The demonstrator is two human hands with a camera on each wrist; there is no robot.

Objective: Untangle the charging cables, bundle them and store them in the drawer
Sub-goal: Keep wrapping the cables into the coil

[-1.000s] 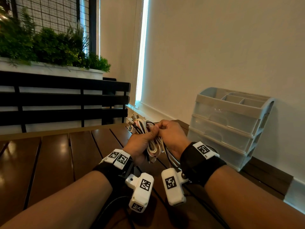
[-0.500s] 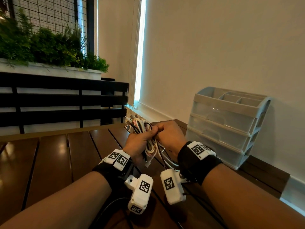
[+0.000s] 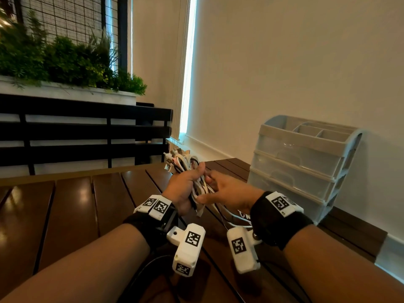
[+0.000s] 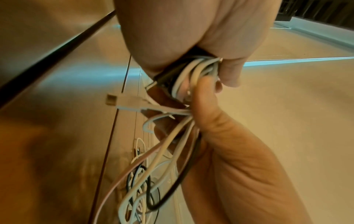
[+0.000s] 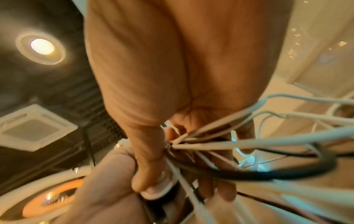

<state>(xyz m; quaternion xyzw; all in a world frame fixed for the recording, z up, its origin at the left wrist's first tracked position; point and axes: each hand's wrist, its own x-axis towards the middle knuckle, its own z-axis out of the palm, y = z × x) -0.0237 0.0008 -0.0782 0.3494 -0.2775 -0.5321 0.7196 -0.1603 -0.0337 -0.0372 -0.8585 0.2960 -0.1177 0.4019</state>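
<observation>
Bundling step: left hand point(image 3: 182, 189) clamped round the cables point(image 3: 185, 164), right hand point(image 3: 227, 190) pinching loose strands; next, gather the tails trailing onto the counter point(image 3: 72, 193).

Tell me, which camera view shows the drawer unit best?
The head view: the drawer unit stands whole against the wall, all drawers closed. The right wrist view shows perhaps a blurred corner; the left wrist view shows none of it.
</observation>
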